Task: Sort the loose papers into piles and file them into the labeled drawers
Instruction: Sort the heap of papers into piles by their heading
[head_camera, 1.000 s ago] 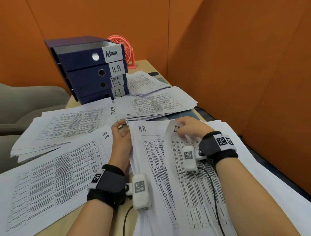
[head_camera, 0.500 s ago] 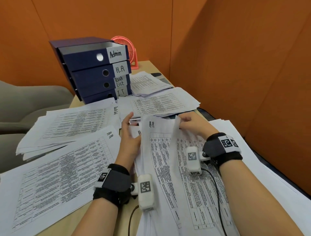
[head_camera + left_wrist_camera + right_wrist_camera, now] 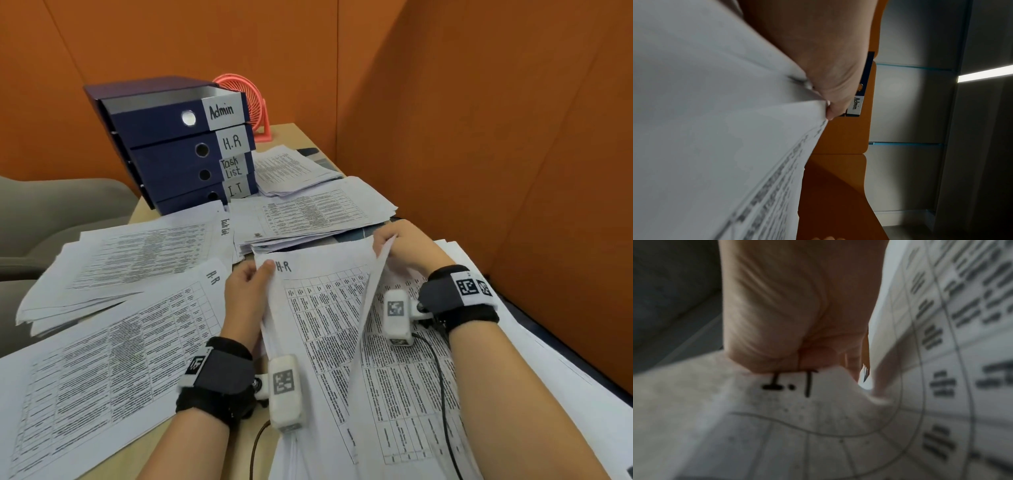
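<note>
My left hand (image 3: 251,277) grips the left edge of a sheet marked H.R (image 3: 318,308), thumb on top near the heading; in the left wrist view the left hand (image 3: 830,91) holds the paper edge (image 3: 756,129). My right hand (image 3: 394,245) pinches the top corner of a sheet marked I.T (image 3: 371,294) and lifts it so it curls up. The right wrist view shows the right hand (image 3: 797,337) clamped on that I.T sheet (image 3: 789,386). Both sheets lie on a loose stack (image 3: 394,394) in front of me. Blue drawers (image 3: 178,150) labeled Admin, H.R, Task List, I.T stand at the back.
An H.R pile (image 3: 102,359) lies at the near left, a Task List pile (image 3: 137,253) behind it, and two more piles (image 3: 308,212) by the drawers. A pink fan (image 3: 253,106) stands behind them. Orange partition walls close the back and right; a grey chair (image 3: 51,212) is left.
My right hand has lifted the I.T sheet's corner up and to the right, uncovering the H.R sheet. My left hand moved onto the H.R sheet's left edge and took hold.
</note>
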